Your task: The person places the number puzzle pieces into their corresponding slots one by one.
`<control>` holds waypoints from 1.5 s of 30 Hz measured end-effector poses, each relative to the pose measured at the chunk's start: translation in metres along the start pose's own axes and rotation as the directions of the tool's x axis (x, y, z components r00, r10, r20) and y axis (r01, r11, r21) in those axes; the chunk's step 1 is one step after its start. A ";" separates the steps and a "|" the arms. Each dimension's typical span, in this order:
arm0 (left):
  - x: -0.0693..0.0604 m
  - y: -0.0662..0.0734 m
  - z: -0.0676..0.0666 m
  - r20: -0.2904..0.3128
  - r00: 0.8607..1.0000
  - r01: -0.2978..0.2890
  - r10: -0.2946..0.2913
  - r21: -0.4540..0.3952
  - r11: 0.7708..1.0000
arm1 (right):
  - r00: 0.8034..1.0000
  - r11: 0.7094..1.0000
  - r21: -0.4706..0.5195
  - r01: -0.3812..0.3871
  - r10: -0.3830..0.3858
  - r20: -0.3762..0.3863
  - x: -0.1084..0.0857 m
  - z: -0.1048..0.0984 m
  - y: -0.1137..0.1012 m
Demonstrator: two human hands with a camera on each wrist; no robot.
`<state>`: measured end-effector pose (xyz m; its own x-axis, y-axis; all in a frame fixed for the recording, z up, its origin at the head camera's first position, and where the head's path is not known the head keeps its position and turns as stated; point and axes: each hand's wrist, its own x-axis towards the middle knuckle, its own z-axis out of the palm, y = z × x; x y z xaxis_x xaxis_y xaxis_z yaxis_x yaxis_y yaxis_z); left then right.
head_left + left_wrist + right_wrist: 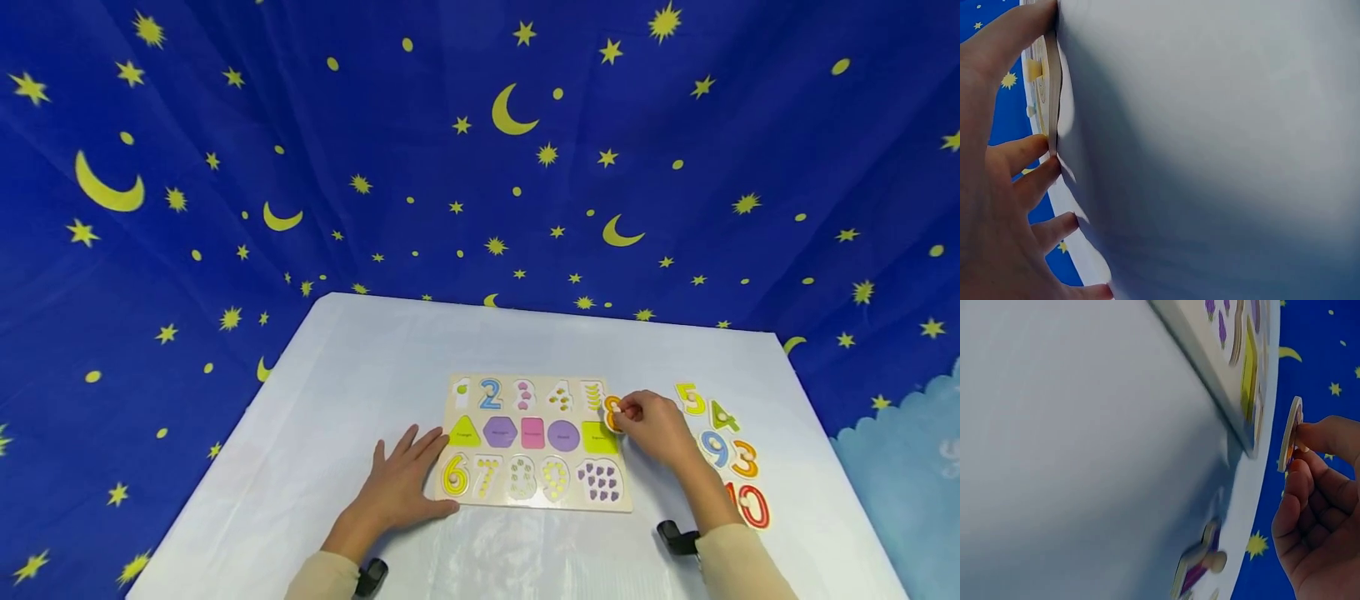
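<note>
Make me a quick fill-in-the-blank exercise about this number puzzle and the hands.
1. The person's ____ hand pinches an orange number piece.
2. The yellow number piece in the bottom row of the puzzle board is a ____.
3. The hexagon in the middle row is ____.
4. The loose blue piece to the right of the puzzle board is a ____.

Missing words: right; six; purple; nine.

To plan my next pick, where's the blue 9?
In the head view, the blue 9 lies at the right of the white table, immediately left of the orange 3 and just below the green 4.
</note>
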<state>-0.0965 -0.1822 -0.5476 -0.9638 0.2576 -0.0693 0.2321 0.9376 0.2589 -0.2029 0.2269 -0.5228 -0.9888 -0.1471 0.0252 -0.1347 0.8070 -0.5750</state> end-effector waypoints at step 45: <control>0.004 0.003 -0.002 0.016 1.000 -0.009 0.009 -0.043 0.999 | 0.946 0.949 -0.071 0.308 -0.297 0.130 -0.030 0.061 -0.087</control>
<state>-0.0994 -0.1788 -0.5446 -0.9594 0.2700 -0.0820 0.2344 0.9244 0.3008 -0.1572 0.1262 -0.5231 -0.8871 -0.4530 0.0884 -0.4364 0.7612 -0.4797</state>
